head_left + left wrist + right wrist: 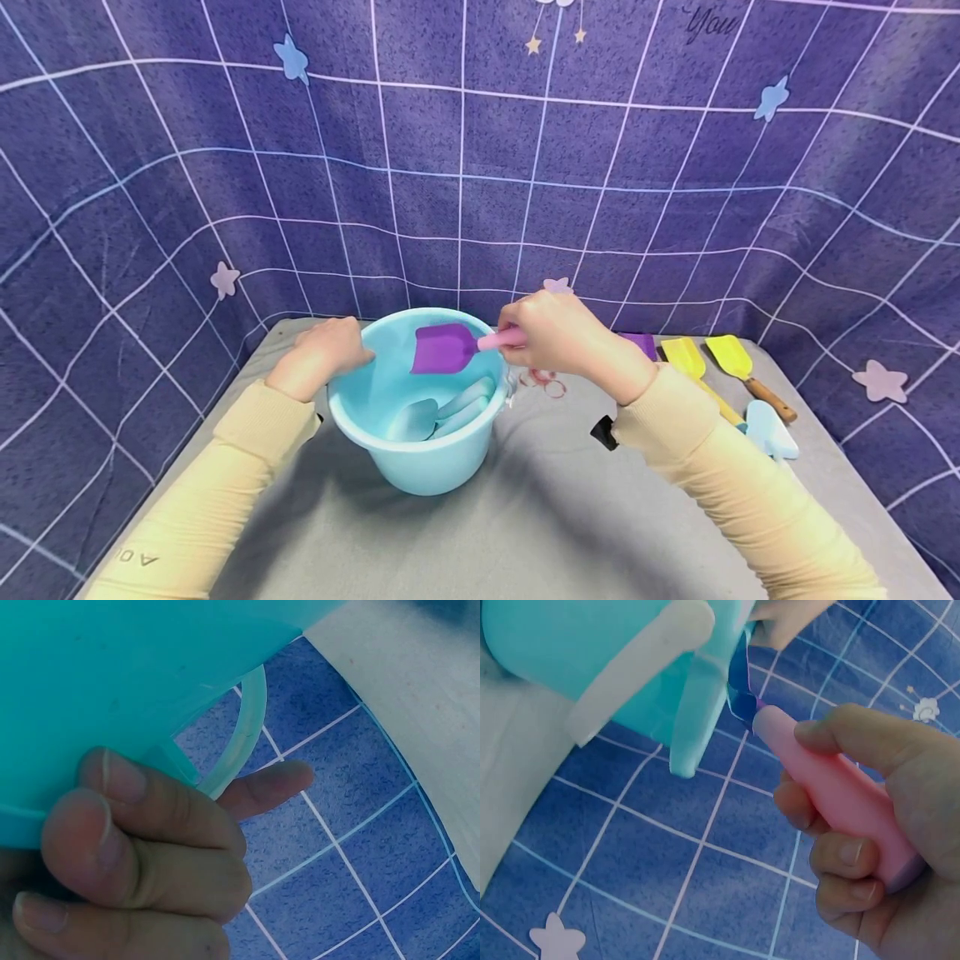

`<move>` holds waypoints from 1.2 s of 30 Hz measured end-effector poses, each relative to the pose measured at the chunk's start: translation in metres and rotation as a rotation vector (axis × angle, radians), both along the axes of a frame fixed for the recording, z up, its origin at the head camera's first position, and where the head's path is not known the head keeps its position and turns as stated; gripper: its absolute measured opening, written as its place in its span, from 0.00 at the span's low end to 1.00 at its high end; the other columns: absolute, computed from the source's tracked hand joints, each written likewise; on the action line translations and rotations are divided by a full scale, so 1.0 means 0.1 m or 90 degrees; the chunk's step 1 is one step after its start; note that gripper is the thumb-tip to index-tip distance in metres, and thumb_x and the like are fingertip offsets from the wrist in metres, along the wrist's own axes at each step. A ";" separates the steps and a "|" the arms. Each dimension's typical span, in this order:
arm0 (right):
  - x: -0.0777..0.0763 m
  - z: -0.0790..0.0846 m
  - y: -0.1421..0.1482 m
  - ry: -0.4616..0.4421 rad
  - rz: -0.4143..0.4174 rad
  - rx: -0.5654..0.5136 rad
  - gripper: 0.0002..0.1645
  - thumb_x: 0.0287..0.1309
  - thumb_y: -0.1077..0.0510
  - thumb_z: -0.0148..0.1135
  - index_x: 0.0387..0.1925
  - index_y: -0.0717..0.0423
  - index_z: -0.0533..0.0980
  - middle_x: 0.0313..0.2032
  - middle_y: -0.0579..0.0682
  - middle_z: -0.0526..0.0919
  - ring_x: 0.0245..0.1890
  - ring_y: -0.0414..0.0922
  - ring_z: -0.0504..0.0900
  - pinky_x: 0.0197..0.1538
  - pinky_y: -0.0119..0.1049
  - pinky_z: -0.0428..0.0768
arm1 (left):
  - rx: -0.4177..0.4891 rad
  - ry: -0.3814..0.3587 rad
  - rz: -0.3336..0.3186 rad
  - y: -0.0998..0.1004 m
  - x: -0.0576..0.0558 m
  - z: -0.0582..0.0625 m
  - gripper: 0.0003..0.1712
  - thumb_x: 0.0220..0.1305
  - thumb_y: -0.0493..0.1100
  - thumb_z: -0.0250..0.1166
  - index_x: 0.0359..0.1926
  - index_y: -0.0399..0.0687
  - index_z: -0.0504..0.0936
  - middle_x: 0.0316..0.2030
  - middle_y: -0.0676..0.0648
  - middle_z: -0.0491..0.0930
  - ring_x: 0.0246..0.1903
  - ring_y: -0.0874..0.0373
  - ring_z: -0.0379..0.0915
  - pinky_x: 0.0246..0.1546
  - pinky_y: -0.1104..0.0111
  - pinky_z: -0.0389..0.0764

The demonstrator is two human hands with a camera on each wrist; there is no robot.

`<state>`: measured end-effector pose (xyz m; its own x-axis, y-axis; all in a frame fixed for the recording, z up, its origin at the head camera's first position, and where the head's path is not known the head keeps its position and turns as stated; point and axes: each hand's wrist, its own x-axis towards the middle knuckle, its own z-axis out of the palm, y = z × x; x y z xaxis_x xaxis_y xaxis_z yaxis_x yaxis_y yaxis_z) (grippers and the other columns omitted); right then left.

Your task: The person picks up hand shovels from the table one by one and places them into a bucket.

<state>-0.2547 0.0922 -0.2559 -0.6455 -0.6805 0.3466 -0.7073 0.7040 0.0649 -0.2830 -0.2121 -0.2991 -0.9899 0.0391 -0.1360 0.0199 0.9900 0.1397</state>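
A light blue bucket (427,468) stands upright on the grey surface. My left hand (330,346) grips its left rim; in the left wrist view those fingers (180,817) are curled beside the bucket's pale carrying handle (251,724). Over the bucket's mouth, my right hand (558,333) holds a toy shovel (444,348) by its pink handle, the purple blade level above the opening. Fingers and thumb wrap that pink handle (840,791) in the right wrist view. Inside the bucket lie a light blue shovel (415,419) and light blue handles (467,400).
Along the right lie a purple piece (641,343), a yellow shovel (684,357), a yellow shovel with a wooden handle (731,357) and a pale blue shovel (765,425). Small pink rings (553,388) lie beside the bucket. A purple-blue grid cloth (495,208) hangs behind.
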 end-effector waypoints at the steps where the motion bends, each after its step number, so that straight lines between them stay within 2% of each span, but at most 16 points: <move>1: 0.00 -0.01 -0.02 -0.007 0.014 0.003 0.07 0.45 0.54 0.67 0.29 0.49 0.81 0.22 0.40 0.80 0.22 0.38 0.77 0.28 0.35 0.73 | -0.001 0.001 0.000 0.00 0.00 0.00 0.13 0.55 0.48 0.58 0.26 0.42 0.73 0.29 0.41 0.73 0.30 0.46 0.71 0.28 0.52 0.73; 5: 0.01 -0.04 -0.08 -0.038 0.035 0.017 0.07 0.47 0.53 0.67 0.31 0.48 0.82 0.26 0.39 0.79 0.25 0.39 0.79 0.26 0.34 0.75 | 0.000 0.000 0.003 0.00 -0.01 0.00 0.13 0.56 0.48 0.58 0.27 0.41 0.74 0.29 0.41 0.74 0.30 0.46 0.71 0.29 0.51 0.72; 9: 0.01 -0.07 -0.15 -0.031 0.058 0.021 0.05 0.46 0.55 0.66 0.30 0.47 0.82 0.25 0.39 0.77 0.25 0.40 0.79 0.27 0.37 0.76 | 0.002 0.002 0.005 0.00 -0.02 -0.01 0.13 0.56 0.48 0.59 0.27 0.41 0.74 0.29 0.41 0.74 0.29 0.47 0.71 0.30 0.50 0.72; 13: 0.00 -0.10 -0.22 -0.021 0.086 0.024 0.05 0.43 0.58 0.64 0.26 0.46 0.82 0.24 0.39 0.75 0.22 0.39 0.78 0.24 0.35 0.74 | 0.007 0.002 0.003 0.00 -0.02 -0.01 0.13 0.56 0.48 0.59 0.26 0.42 0.74 0.28 0.42 0.74 0.28 0.48 0.71 0.29 0.51 0.71; 25: -0.01 -0.20 -0.47 -0.020 0.107 0.101 0.02 0.45 0.57 0.64 0.23 0.45 0.79 0.23 0.41 0.74 0.22 0.39 0.76 0.26 0.38 0.75 | 0.004 -0.003 0.002 -0.01 -0.01 0.00 0.13 0.57 0.48 0.58 0.23 0.44 0.71 0.26 0.43 0.71 0.28 0.48 0.70 0.28 0.54 0.71; 30: 0.00 -0.27 -0.55 -0.023 0.119 0.118 0.08 0.49 0.54 0.65 0.19 0.45 0.76 0.22 0.41 0.71 0.20 0.38 0.72 0.24 0.36 0.72 | 0.002 -0.004 -0.002 -0.02 -0.01 0.00 0.13 0.56 0.47 0.58 0.23 0.44 0.71 0.25 0.43 0.71 0.29 0.48 0.70 0.27 0.55 0.71; 36: -0.01 -0.33 -0.64 -0.063 0.139 0.129 0.15 0.50 0.48 0.68 0.16 0.45 0.74 0.21 0.40 0.70 0.20 0.36 0.69 0.24 0.33 0.70 | 0.005 -0.002 0.003 -0.01 -0.01 -0.02 0.12 0.56 0.48 0.58 0.25 0.43 0.73 0.26 0.43 0.72 0.30 0.47 0.70 0.28 0.54 0.71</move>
<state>-0.2556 0.0283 -0.2886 -0.5005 -0.8555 0.1326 -0.8500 0.5147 0.1121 -0.2844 -0.2134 -0.3011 -0.9896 0.0354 -0.1395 0.0146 0.9890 0.1473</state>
